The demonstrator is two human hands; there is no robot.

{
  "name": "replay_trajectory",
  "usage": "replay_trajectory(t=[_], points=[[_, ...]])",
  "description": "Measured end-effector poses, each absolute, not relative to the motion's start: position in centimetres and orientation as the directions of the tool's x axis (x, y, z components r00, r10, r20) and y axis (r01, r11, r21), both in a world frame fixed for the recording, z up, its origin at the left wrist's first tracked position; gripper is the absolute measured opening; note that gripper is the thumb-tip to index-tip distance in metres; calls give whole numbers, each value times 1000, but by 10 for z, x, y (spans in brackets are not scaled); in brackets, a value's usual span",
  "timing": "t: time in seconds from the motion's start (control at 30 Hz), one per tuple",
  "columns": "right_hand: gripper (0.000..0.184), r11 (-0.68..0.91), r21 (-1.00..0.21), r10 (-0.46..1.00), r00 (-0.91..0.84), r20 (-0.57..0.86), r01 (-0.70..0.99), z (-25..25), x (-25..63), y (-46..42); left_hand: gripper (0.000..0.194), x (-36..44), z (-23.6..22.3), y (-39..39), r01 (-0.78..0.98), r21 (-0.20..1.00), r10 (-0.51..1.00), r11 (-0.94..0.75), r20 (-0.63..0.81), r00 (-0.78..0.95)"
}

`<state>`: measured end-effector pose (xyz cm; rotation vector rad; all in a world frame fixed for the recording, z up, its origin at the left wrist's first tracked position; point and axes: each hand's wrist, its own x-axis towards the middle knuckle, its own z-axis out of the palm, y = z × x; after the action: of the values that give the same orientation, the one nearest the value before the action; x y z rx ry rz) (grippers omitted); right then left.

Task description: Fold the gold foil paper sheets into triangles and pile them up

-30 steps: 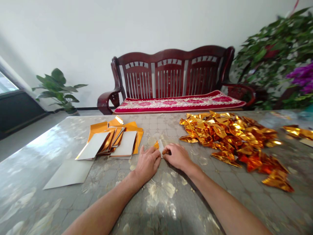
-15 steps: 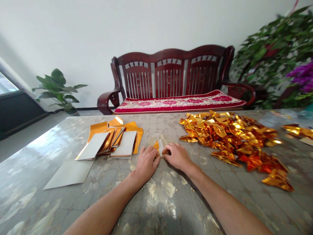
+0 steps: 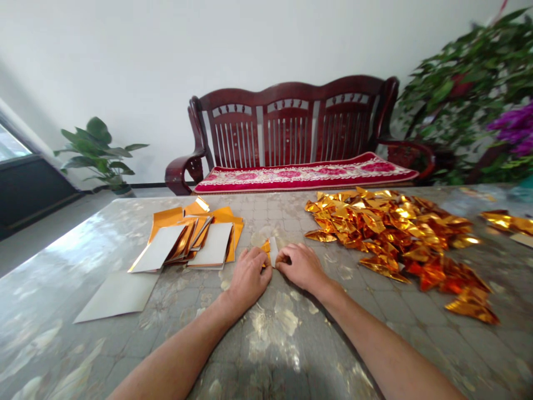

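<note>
A small piece of gold foil paper (image 3: 273, 250), partly folded so its pale back shows, lies on the table between my hands. My left hand (image 3: 251, 276) is closed on its left side, fingers curled over the gold part. At the pale right edge, my right hand (image 3: 300, 266) pinches the paper between thumb and fingers. Both hands cover much of the sheet, so its full shape is hidden. To the left sits a loose stack of gold paper sheets (image 3: 210, 244), several with pale backs up. A heap of folded gold foil pieces (image 3: 375, 228) spreads to the right.
The patterned table (image 3: 266, 344) has a glossy cover. A single pale sheet (image 3: 116, 297) lies at the left, and clear plastic (image 3: 478, 200) at the far right. Behind the table stands a dark wooden bench (image 3: 287, 128), with plants (image 3: 100, 150) at both sides.
Almost nothing differs. Both hands stay on the small foil paper with only a very slight shift.
</note>
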<state>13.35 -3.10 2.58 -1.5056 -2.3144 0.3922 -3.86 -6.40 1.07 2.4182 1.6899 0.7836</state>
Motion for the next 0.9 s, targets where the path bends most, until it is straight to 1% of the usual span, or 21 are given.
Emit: replay_trajectory(t=[0.13,0.3,0.63,0.83,0.9], points=[[8,390,-408,921,-358,155,825,25,133,-31,10,-39,10,-64,855,346,895,-386,364,257],[9,376,-394,926,-349,141,838,27,130,-33,10,-38,10,-64,857,348,897,-381,362,252],[5,375,-421,926,-353,131,826,28,130,-35,10,-39,11,-64,844,386,903,-372,360,234],[6,398,-425,917,-372,145,813,28,131,-35,10,-41,13,-65,831,404,905,-383,343,250],[9,413,-422,910,-389,146,807,28,132,-35,11,-42,14,-66,823,415,906,-388,337,257]])
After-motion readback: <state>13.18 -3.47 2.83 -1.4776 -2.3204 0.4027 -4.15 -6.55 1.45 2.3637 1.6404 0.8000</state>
